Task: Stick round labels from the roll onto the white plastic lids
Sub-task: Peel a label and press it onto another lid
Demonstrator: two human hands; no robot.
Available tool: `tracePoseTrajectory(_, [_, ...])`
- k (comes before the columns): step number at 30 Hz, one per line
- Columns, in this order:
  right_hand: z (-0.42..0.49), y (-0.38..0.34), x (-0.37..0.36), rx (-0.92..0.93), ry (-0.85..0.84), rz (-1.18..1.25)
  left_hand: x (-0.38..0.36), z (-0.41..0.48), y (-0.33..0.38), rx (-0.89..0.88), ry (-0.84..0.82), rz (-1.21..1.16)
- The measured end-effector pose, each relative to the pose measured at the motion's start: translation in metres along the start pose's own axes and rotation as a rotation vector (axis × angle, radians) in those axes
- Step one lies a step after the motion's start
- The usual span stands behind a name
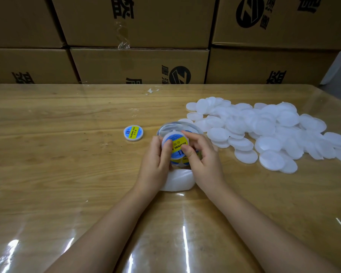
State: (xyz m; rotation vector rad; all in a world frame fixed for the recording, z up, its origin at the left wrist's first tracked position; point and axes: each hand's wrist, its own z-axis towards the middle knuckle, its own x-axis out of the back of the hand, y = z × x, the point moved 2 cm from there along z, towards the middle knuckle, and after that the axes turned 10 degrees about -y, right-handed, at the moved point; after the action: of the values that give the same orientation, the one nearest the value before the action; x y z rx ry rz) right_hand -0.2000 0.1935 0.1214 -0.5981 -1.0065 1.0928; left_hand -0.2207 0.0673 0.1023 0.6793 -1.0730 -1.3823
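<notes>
Lid (175, 141) half behind fingers (187, 151), roll (178, 124) mostly hidden

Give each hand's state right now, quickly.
Left hand: grips the white lid by its edge.
Right hand: pinches the same lid, thumb on its label.

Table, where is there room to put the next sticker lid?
The bare wood left of the labelled lid, out to the table edge, is free, and so is the strip between it and the boxes. The right side is crowded by the pile of lids; the middle is taken by the left hand, right hand, held lid and roll.
</notes>
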Motion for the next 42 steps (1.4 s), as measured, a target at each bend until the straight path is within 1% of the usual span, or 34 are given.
tracePoseTrajectory(3, [-0.001,-0.002,-0.001,0.026,0.018,-0.001,0.001,-0.003,-0.003,0.01,0.011,0.016])
tracePoseTrajectory(6, [-0.004,-0.003,-0.006,0.06,-0.001,0.015,0.006,-0.002,-0.004,0.013,0.054,0.05])
tracePoseTrajectory(12, [-0.007,-0.001,-0.007,0.115,0.011,-0.128,0.012,-0.001,-0.006,0.053,0.068,0.086])
tracePoseTrajectory(18, [-0.005,0.0,-0.005,0.144,-0.002,-0.215,0.01,-0.001,-0.008,0.034,0.048,0.167])
tracePoseTrajectory(23, [-0.004,0.004,-0.005,0.09,-0.014,-0.163,0.01,0.0,-0.009,0.024,0.06,0.205])
tracePoseTrajectory(29, [-0.002,0.009,-0.006,0.075,0.005,-0.189,0.008,-0.001,-0.008,0.003,0.046,0.251])
tracePoseTrajectory(39, [-0.004,0.009,-0.007,0.153,0.053,-0.217,0.011,0.0,-0.006,-0.036,0.001,0.369])
tracePoseTrajectory(42, [-0.002,0.011,-0.006,0.155,0.042,-0.211,0.011,-0.001,-0.005,-0.048,-0.007,0.43])
